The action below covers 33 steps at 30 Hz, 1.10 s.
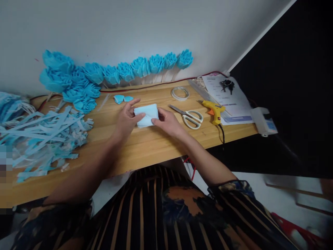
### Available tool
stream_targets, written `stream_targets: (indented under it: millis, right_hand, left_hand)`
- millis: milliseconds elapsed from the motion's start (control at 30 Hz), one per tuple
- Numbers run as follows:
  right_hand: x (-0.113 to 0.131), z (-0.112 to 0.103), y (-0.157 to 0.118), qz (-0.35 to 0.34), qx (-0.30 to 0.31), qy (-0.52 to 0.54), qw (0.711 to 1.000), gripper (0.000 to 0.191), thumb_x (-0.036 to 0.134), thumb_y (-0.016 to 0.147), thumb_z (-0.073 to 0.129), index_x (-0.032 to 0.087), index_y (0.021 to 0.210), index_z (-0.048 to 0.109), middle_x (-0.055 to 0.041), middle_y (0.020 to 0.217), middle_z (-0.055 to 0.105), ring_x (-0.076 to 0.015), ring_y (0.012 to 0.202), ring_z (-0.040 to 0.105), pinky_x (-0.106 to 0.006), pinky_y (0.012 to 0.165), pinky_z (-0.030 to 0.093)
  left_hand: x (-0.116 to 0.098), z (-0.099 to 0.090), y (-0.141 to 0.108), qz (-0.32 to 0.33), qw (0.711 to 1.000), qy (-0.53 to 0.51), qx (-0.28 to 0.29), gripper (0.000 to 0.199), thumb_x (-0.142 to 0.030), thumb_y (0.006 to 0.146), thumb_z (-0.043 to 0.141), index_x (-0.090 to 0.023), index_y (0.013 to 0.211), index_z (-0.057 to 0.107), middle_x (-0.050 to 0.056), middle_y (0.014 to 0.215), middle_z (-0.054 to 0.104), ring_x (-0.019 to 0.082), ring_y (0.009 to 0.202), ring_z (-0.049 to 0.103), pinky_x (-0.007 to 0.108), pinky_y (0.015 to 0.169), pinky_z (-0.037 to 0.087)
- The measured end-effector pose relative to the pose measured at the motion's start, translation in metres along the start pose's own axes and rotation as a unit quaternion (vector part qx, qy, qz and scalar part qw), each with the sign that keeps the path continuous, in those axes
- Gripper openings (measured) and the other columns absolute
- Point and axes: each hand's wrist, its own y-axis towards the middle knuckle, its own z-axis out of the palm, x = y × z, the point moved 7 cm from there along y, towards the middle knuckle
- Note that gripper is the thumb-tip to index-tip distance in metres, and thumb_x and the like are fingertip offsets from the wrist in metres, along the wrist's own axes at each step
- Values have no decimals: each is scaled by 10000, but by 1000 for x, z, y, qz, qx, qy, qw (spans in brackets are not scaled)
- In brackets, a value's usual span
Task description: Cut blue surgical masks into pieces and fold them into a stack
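Note:
Between my two hands is a small stack of light blue squares (147, 114), thin like fabric or paper, held just above the wooden table. My left hand (128, 116) grips its left edge, thumb on top and the index finger stretched out past the far corner. On the opposite edge, my right hand (168, 121) pinches the stack with its thumb on top and the fingers underneath, partly hidden. Two cut blue petal pieces (119, 99) lie just beyond my left hand. A pair of white-handled scissors (191, 118) rests to the right of my right hand.
Blue handmade flowers (125, 72) on sticks lean along the wall, with more piled at the left. A heap of blue strips (49, 133) covers the table's left part. Rightward are a tape roll (180, 93), a yellow glue gun (214, 110), printed paper (239, 104) and keys (227, 85).

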Motion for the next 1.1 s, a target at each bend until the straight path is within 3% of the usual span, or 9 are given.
stream_targets:
  millis: [167, 333, 600, 800, 1000, 1100]
  right_hand:
    - [-1, 10, 1, -20, -32, 66, 997, 292, 302, 774, 655, 181, 1038, 634, -41, 957, 679, -200, 883, 620, -367, 851, 528]
    - [5, 11, 1, -47, -31, 47, 997, 260, 323, 788, 642, 190, 1010, 623, -29, 934, 649, -190, 874, 590, -346, 834, 507]
    - [6, 8, 8, -19, -6, 14, 1000, 311, 461, 762, 721, 196, 805, 565, 24, 749, 545, -138, 712, 483, -265, 638, 392]
    - [9, -3, 37, -62, -23, -64, 996, 361, 482, 778, 700, 196, 670, 508, 48, 641, 446, -115, 637, 400, -268, 597, 289]
    - [-11, 6, 40, -35, -6, 69, 997, 383, 548, 776, 705, 195, 751, 559, 47, 655, 490, -118, 624, 441, -260, 584, 338]
    - [-8, 8, 37, -27, 6, 91, 995, 388, 559, 780, 711, 194, 786, 581, 37, 681, 532, -120, 636, 467, -259, 585, 363]
  left_hand:
    - [13, 1, -5, -91, 986, -136, -13, 564, -237, 637, 873, -220, 1158, 657, 6, 927, 715, 128, 775, 665, 236, 685, 540]
    - [20, 5, -11, -146, 984, -101, 17, 422, -354, 626, 889, -130, 941, 720, 96, 963, 761, 203, 841, 699, 292, 692, 552]
    - [16, -8, -10, -84, 995, 44, -40, 431, -462, 607, 877, -146, 875, 758, 35, 839, 771, 163, 723, 678, 283, 698, 552]
    - [14, -5, -9, -61, 996, 62, -19, 464, -498, 697, 806, -117, 938, 696, 50, 753, 739, 147, 583, 650, 290, 588, 558]
    - [13, -5, -7, -59, 996, 54, -26, 465, -523, 669, 827, -125, 859, 682, 39, 654, 702, 147, 523, 628, 283, 536, 534]
    - [13, -5, -8, -52, 997, 55, -30, 437, -515, 684, 827, -135, 857, 696, 33, 637, 699, 146, 523, 624, 286, 545, 535]
